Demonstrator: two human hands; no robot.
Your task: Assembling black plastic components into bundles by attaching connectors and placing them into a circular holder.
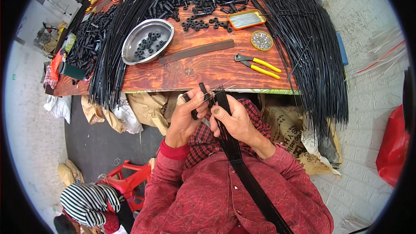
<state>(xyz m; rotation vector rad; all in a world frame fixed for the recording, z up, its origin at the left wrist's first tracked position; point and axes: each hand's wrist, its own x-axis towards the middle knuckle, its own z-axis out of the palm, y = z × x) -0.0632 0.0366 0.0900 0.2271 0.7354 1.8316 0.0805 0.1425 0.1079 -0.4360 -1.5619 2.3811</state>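
My left hand (pixel 184 117) is closed around a short black stick-like piece (pixel 202 87) near the table's front edge. My right hand (pixel 237 119) grips a flat bundle of long thin black strands (pixel 242 182), which runs down over my red top to the lower edge. Fine wire-like ends stick out at the top of the bundle, between my two hands. The fingers of both hands nearly meet there, and they partly hide the contact between piece and strands. Beyond them on the table lie yellow-handled pliers (pixel 264 67) and a flat dark bar (pixel 197 52).
A metal bowl (pixel 141 34) holds black rings. Thin wires lie in an orange tin (pixel 234 27); small metal bits fill a round dish (pixel 261 40). Black strand bundles (pixel 316 60) drape over the table's edges. A striped-sleeved person (pixel 89 201) is beside a red stool (pixel 130 175).
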